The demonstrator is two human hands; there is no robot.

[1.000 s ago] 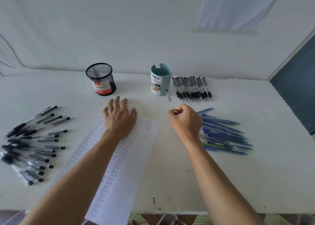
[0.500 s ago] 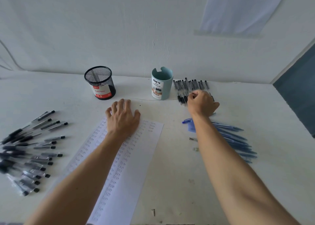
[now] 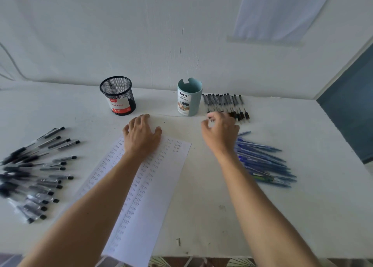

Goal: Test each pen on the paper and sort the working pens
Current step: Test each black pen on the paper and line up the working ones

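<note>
A long sheet of paper (image 3: 159, 188), covered with rows of handwritten test words, lies in the middle of the white table. My left hand (image 3: 141, 135) presses flat on its top end. My right hand (image 3: 221, 133) hovers just in front of a neat row of black pens (image 3: 226, 103) at the back, fingers loosely curled and apart, with nothing in it. Blue pens (image 3: 264, 161) are piled to the right of that hand. At the left edge lies a spread of black-capped pens (image 3: 38, 173).
A black mesh pen cup (image 3: 118, 95) and a teal desk organizer (image 3: 189, 97) stand at the back, near the white wall. The table's front edge (image 3: 201, 255) runs below my forearms. A dark panel borders the table on the right.
My right hand carried a pen from beside the paper back to the row of black pens, let it go there, and has drawn back slightly. My left hand stayed on the paper.
</note>
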